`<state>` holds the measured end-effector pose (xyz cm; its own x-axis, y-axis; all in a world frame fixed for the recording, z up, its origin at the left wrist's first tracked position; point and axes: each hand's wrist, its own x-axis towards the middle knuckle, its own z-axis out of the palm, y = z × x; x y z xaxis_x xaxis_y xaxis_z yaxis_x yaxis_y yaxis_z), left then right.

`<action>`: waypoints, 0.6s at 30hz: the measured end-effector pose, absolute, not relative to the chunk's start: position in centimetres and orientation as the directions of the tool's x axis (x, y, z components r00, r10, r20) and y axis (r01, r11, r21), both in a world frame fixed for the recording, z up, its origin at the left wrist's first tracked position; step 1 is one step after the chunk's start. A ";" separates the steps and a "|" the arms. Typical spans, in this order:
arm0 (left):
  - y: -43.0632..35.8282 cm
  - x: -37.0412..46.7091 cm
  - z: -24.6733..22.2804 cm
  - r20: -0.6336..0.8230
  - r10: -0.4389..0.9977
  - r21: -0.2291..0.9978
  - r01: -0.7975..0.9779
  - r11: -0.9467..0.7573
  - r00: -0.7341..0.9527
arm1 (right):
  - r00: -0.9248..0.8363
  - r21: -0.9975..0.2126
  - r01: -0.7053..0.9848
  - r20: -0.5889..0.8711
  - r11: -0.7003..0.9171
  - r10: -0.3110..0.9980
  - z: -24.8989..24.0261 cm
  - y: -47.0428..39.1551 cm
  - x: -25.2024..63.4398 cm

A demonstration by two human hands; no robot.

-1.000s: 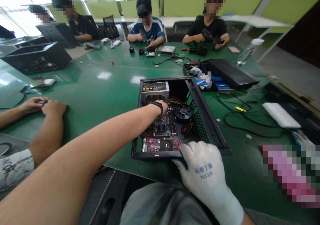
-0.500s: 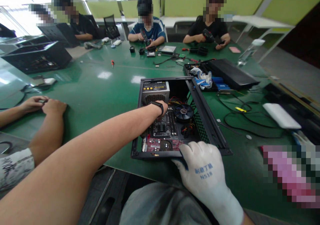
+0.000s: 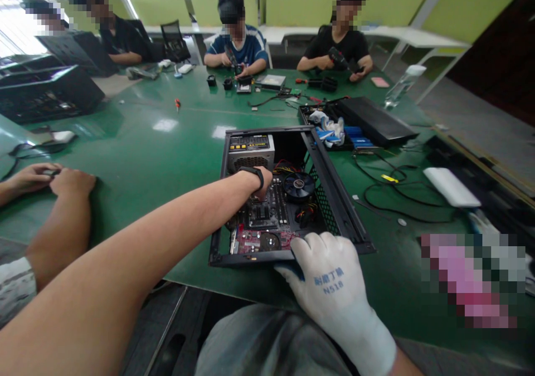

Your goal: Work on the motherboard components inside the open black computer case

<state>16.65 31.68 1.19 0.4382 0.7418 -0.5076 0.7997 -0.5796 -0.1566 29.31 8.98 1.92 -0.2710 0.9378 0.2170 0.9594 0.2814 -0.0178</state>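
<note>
An open black computer case (image 3: 349, 206) lies on the green table in front of me. Inside it are a motherboard (image 3: 264, 214), a power supply (image 3: 251, 152), a black fan (image 3: 299, 185) and a red graphics card (image 3: 249, 242). My bare left hand (image 3: 264, 181), with a black band at the wrist, reaches down over the motherboard beside the power supply. Its fingers look drawn together, but their tips and anything in them are hidden. My right hand (image 3: 324, 276), in a white glove, is closed over the case's near edge, thumb outside the frame.
To the right lie black cables (image 3: 412, 200), a white box-like object (image 3: 451, 186) and a blurred pink item (image 3: 468, 281). Gloves (image 3: 328, 128) rest in a tray behind the case. A neighbour's hands (image 3: 54, 178) are at left; people with power drills (image 3: 339, 58) sit opposite.
The whole view has shifted slightly, so everything appears further left. Both my hands keep the same places at the case, with little visible movement.
</note>
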 end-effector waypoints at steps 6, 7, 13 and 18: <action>31.6 16.1 2.6 -0.300 0.784 -0.047 0.812 -0.581 0.543 | -0.258 -0.014 0.964 0.219 0.267 0.941 2.0 9.5 29.3; 31.7 15.9 3.2 -0.259 0.793 -0.033 0.815 -0.578 0.552 | -0.260 -0.005 0.963 0.222 0.268 0.940 2.0 9.8 29.4; 32.0 13.7 7.5 0.025 0.873 0.125 0.865 -0.486 0.487 | -0.260 0.069 0.966 0.237 0.250 0.936 2.1 15.5 29.9; 31.2 11.5 10.4 0.202 0.911 0.286 0.868 -0.406 0.360 | -0.233 0.094 0.972 0.241 0.216 0.942 2.3 24.6 29.9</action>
<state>11.55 31.17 10.38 0.3595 0.9110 0.2021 0.8678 -0.4060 0.2865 29.93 24.58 2.35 -0.2331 0.9422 0.2406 0.9718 0.2163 0.0944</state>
